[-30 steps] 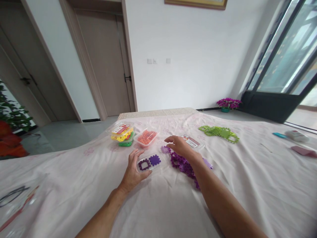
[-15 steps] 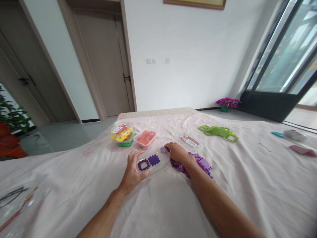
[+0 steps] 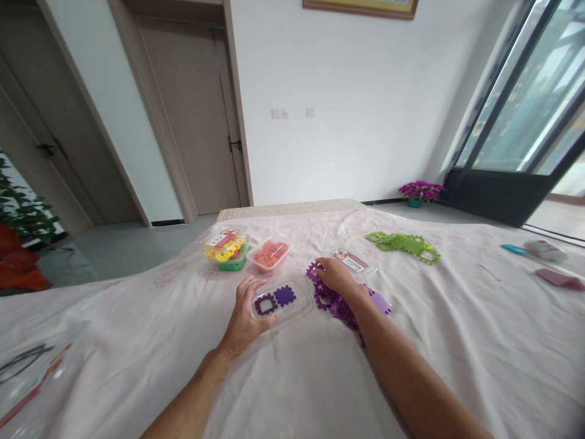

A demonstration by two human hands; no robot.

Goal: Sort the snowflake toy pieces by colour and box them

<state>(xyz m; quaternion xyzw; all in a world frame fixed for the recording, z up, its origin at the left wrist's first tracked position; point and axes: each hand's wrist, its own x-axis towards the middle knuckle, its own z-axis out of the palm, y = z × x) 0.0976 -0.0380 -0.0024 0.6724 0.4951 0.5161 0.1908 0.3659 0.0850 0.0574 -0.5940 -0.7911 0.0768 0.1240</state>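
A clear plastic container stands on the cloth. Inside lie two interlocking square tiles, a dark purple frame and a solid violet tile. My left hand grips the container's left end, thumb at the near side and fingers at the far side. To the right, my right hand reaches over a heap of purple interlocking tiles. Its curled fingers close on a purple tile at the heap's far left edge. The hand and forearm cover part of the heap.
Beyond the container sits an open tub of orange tiles, with stacked yellow and green tubs to its left. A labelled lid lies behind my right hand. Green tiles spread farther right. A plastic bag lies at left.
My right hand has moved a little right, from beside the container's rim back over the purple heap, where tiles have shifted. My left hand keeps its grip on the container.
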